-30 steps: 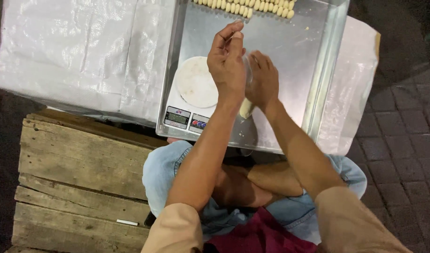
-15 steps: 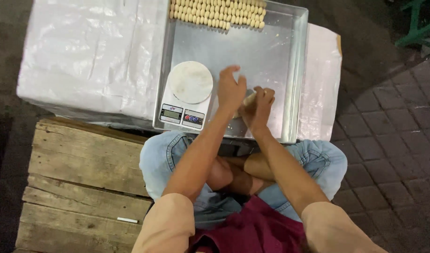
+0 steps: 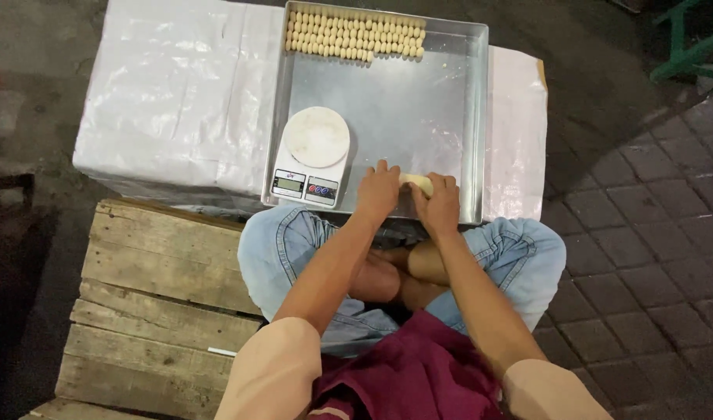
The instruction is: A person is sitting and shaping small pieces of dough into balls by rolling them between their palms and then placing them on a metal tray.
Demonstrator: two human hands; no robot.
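White plastic-wrapped desk (image 3: 178, 93) carries a rectangular steel tray (image 3: 419, 117); white round-topped kitchen scale (image 3: 314, 155) at its near-left corner. Both hands, left (image 3: 377, 193) and right (image 3: 440, 204), palms down, close around a pale dough piece (image 3: 416, 183) at the tray's near edge.

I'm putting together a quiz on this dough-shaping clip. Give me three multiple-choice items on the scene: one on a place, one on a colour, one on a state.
1. Where do the rows of shaped dough pieces lie in the metal tray?
A. along the far edge
B. beside the person's knees
C. on the scale

2. What colour is the round platform of the kitchen scale?
A. red
B. white
C. black

3. What is on the scale's platform?
A. a bowl
B. a heap of dough
C. nothing

Answers:
1 A: the rows line the tray's far edge.
2 B: the disc is white.
3 C: the platform is bare; the left hand and right hand hold the dough piece on the tray beside the scale.
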